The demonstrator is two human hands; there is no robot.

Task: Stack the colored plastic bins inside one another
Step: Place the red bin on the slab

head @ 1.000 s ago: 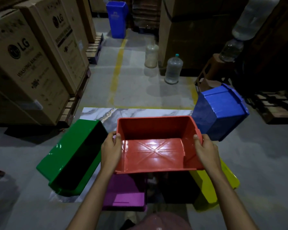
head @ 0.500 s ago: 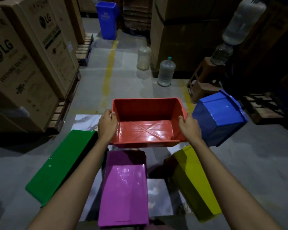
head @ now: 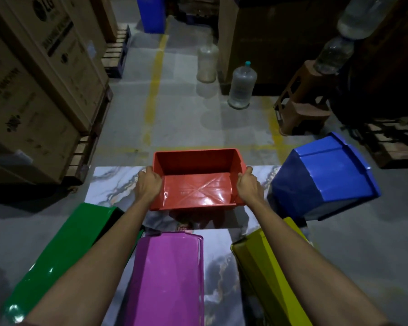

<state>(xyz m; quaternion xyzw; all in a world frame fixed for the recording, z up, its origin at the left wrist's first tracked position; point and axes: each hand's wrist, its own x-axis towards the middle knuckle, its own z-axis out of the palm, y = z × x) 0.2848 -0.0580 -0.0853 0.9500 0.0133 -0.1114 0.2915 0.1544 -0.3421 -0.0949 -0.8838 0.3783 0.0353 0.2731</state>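
I hold a red bin [head: 196,182] upright with its opening up, at the far middle of a marble-patterned mat [head: 111,184]. My left hand [head: 148,184] grips its left rim and my right hand [head: 249,187] grips its right rim. A purple bin [head: 167,278] lies upside down close to me. A green bin [head: 64,252] lies overturned at the left, a yellow bin [head: 266,271] on its side at the right. A blue bin [head: 323,175] lies tipped over at the far right.
Large cardboard boxes [head: 33,90] on pallets line the left. Ahead stand two water jugs [head: 242,85], a blue trash bin [head: 151,12] and more cartons. A brown stool [head: 302,100] with bottles and a wooden pallet [head: 391,147] sit at the right.
Both hands have carried the red bin away from me and lowered it toward the far end of the mat. The purple and yellow bins are now uncovered.
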